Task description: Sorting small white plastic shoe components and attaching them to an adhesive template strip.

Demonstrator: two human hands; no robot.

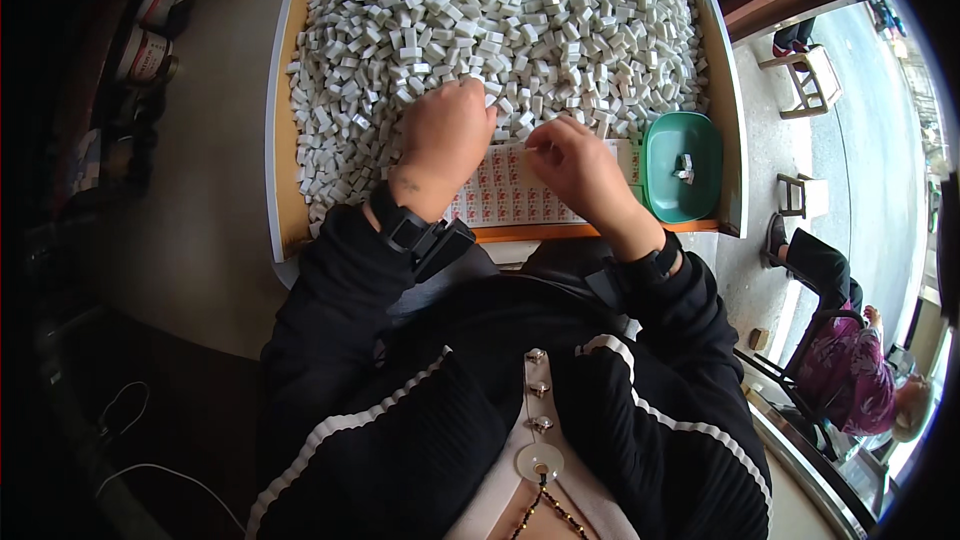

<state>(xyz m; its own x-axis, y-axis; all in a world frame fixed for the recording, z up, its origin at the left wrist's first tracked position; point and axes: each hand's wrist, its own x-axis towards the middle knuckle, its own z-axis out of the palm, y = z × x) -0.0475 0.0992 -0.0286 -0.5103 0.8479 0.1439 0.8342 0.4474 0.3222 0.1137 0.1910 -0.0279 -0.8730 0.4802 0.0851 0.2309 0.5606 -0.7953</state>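
Note:
A large heap of small white rectangular blocks [480, 10] fills a shallow tray-like drawer [283, 110]. My left hand [447, 135] is at the near edge of the heap, its back toward me. Its fingers are curled and mostly hidden, so what they hold does not show. To its right my right hand [580, 165] hovers over a white sheet printed with rows of small red marks [500, 195]. Thumb and fingers are pinched together there; anything between them is too small to make out. Beside the sheet stands a green plastic bowl [658, 165] with a few small white pieces inside.
An orange front edge [540, 232] borders the drawer near my lap. On the right, outside, are wooden stools [805, 85] and a seated person in a purple patterned top [850, 375]. Tins [145, 55] stand at the far left; a white cable [175, 472] lies lower left.

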